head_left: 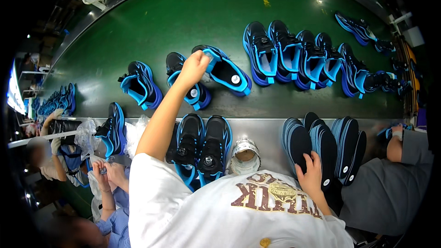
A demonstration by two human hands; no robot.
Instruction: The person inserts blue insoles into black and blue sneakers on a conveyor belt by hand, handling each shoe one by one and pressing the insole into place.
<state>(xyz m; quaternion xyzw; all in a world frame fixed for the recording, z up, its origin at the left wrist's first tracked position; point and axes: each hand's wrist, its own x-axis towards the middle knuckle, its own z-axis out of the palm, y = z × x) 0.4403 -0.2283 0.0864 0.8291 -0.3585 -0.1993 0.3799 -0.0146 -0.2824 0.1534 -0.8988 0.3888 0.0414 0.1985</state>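
My left hand [195,67] reaches across to a black and blue sneaker [245,84] on the green surface. Its fingers are closed on the light blue tongue of that shoe. Inside the shoe lies a black insole [224,70] with a round white sticker at the heel. My right hand [311,172] has its fingers apart and rests on stacked black insoles with blue edges [294,141], low on the right. Another insole stack [323,149] stands against that hand. Just left of the held shoe is a similar sneaker [202,98], partly covered by my forearm.
A green conveyor belt [193,14] carries more sneakers, including a row [262,46] to the right. On the metal ledge stand a pair of sneakers [215,142], a tape roll [245,154] and further insoles [345,144]. Co-workers' hands [110,174] are at left; another person's grey clothing [386,197] is at right.
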